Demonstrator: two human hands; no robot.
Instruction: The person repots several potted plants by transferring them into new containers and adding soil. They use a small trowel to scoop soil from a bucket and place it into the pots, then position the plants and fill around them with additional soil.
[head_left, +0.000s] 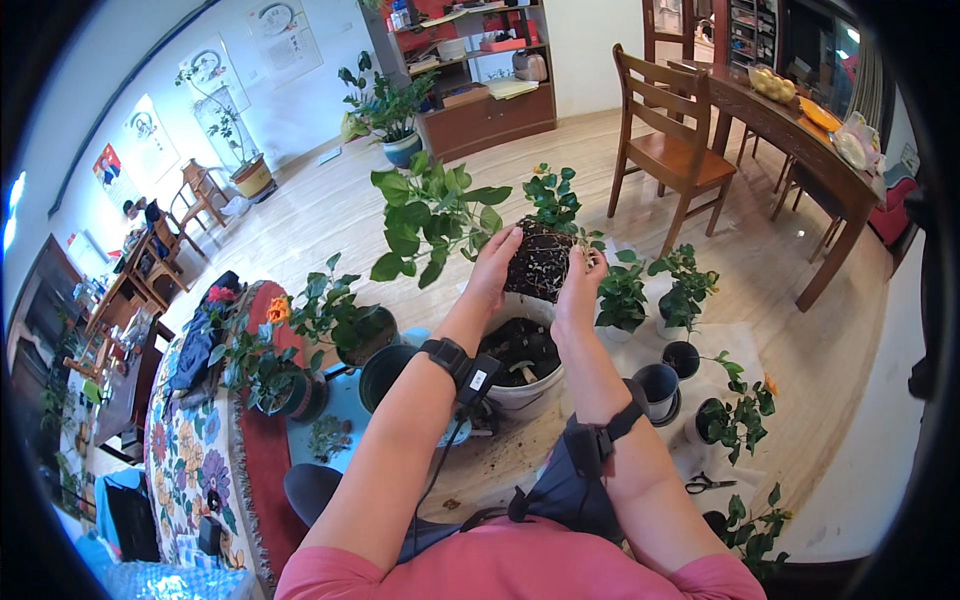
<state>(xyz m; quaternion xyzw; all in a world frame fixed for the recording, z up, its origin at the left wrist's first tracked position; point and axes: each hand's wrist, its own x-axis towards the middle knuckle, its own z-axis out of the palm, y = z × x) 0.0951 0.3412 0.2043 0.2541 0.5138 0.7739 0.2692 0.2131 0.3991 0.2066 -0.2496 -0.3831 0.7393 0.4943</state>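
Note:
Both hands hold a bare root ball of dark soil, laced with pale roots and white specks, above a white bucket. My left hand presses its left side and my right hand grips the right. Leafy green foliage with a yellow-orange bloom rises just behind the root ball; the join is partly hidden. Larger-leaved stems spread beyond my left hand, and I cannot tell where they are rooted. Inside the bucket, a small tool with a pale handle lies on dark soil.
Left of the bucket, an empty dark green pot and potted plants stand around a blue surface. At right are several potted plants, a black pot and scissors. A wooden chair stands farther off. A person sits far left.

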